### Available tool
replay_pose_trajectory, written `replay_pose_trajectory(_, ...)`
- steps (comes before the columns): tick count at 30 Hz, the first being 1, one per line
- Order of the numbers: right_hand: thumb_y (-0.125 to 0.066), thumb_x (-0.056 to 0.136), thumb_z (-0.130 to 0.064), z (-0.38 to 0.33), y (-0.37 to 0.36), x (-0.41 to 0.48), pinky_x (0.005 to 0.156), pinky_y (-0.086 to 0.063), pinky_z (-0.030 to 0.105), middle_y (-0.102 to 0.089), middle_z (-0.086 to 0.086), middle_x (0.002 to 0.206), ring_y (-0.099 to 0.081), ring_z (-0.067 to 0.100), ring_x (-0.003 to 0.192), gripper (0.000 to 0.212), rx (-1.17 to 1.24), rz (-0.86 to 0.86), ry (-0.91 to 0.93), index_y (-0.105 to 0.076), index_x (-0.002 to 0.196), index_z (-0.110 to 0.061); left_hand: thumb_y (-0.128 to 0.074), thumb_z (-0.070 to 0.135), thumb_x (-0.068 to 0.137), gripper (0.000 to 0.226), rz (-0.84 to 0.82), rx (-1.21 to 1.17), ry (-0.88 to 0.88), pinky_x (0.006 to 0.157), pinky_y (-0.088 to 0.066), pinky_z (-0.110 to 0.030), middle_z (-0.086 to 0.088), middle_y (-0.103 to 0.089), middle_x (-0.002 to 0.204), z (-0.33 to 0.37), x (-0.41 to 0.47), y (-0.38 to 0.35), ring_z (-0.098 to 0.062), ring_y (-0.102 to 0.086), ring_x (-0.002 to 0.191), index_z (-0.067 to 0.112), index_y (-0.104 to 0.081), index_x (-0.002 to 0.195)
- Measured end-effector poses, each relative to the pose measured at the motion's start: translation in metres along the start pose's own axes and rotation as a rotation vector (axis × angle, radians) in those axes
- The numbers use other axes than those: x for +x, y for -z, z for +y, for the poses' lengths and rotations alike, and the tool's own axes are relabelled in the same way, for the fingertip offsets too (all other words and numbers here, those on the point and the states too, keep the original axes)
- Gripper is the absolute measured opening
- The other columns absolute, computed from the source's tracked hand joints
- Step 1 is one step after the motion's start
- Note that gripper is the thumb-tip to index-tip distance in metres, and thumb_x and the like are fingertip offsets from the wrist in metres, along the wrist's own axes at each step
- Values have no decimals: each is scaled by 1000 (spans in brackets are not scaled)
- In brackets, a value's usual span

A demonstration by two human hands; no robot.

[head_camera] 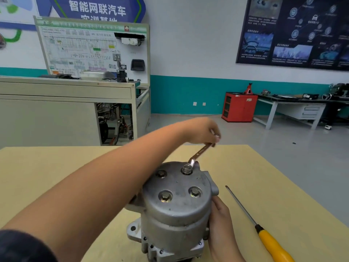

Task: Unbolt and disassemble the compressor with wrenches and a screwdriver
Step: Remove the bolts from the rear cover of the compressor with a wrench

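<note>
Yellow-handled screwdriver [259,228] beside compressor [175,210], left hand [204,132] holding wrench [200,153] on bolt [186,168]

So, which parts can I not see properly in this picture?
Head view only:
- Upper part of the wrench: mostly wrapped by the left hand.
- Size marking on the wrench: too blurred.
- Bottom of the compressor: cut off by the lower edge.
- Compressor's left side: behind the left forearm.
- End of the screwdriver handle: cut off by the lower edge.
</note>
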State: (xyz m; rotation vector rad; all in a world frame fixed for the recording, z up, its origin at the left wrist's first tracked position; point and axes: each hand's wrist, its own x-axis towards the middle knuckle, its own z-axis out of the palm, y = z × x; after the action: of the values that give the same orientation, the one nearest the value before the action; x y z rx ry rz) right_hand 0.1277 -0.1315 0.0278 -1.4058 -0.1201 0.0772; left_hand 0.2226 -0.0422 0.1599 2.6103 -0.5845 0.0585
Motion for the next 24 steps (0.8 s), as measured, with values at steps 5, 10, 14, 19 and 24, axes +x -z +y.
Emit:
replay_pose_trajectory(5,-43,99,-12,45,24,12,44,-33,19,-65,-2,60,-49,12,50,44,39,46,-16,-76,79,-33,-55,22,95,21,25,-292,223,72,-43,-23,1,-65,101,-56,-19,17,-18,-57,100,25,-63,115)
replay_pose_trajectory(10,-41,99,-8,39,23,5,41,-29,16,-59,-2,54,-42,9,42,49,27,27,-8,-74,69,-29,-64,29,88,8,171,-438,291,76,-45,-28,3,-67,83,-98,-68,30,-15,-57,84,23,-68,89)
replay_pose_trajectory(14,-41,100,-9,36,22,5,43,-24,20,-51,-2,50,-31,13,43,50,-3,29,-17,-74,68,-31,-66,44,71,22,229,-353,265,66,-42,-26,8,-60,65,-103,-129,37,-8,-51,65,22,-69,77)
replay_pose_trajectory(19,-41,100,-9,35,22,4,37,-26,17,-53,-6,48,-36,6,36,51,8,27,-23,-73,66,-30,-63,59,67,25,324,-147,143,61,-43,-19,13,-67,71,-77,-192,29,-3,-54,62,35,-66,73)
replay_pose_trajectory(24,-41,99,-13,33,20,2,39,-35,19,-67,-6,61,-56,5,48,47,-11,29,-22,-73,71,-33,-55,39,87,29,500,453,-298,58,-38,-13,11,-52,64,-33,-224,2,-1,-43,63,18,-68,72)
